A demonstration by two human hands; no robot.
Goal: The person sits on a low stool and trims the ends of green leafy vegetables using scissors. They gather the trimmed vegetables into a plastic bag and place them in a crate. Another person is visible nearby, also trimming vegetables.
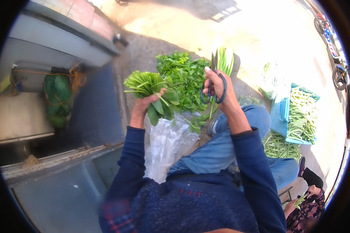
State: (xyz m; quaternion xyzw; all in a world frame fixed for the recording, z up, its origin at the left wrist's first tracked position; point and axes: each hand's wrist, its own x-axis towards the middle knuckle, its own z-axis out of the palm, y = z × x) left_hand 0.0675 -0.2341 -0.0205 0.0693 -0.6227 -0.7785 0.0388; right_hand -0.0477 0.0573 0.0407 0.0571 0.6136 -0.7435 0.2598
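My left hand (144, 104) is closed round a bunch of leafy greens (146, 82), its cut-looking stems fanned upward and broad leaves hanging below my fingers. In my right hand (226, 91) is a pair of scissors (214, 79) with dark blue loop handles, blades pointing away from me. The scissors and the bunch are well apart. Between and beyond my hands lies a heap of loose leafy herbs (182, 75) on the ground. Behind the scissors, long pale green stalks (225, 60) are partly hidden by my right hand. A clear plastic bag (165, 141) spreads in front of me.
To the right stands a light blue crate (284, 110) of green beans (301, 116), with more beans (280, 146) beside it. A metal cabinet-like structure (93, 105) is close on my left. Another person's hand (289, 207) is at the lower right. A scooter (330, 44) stands far right.
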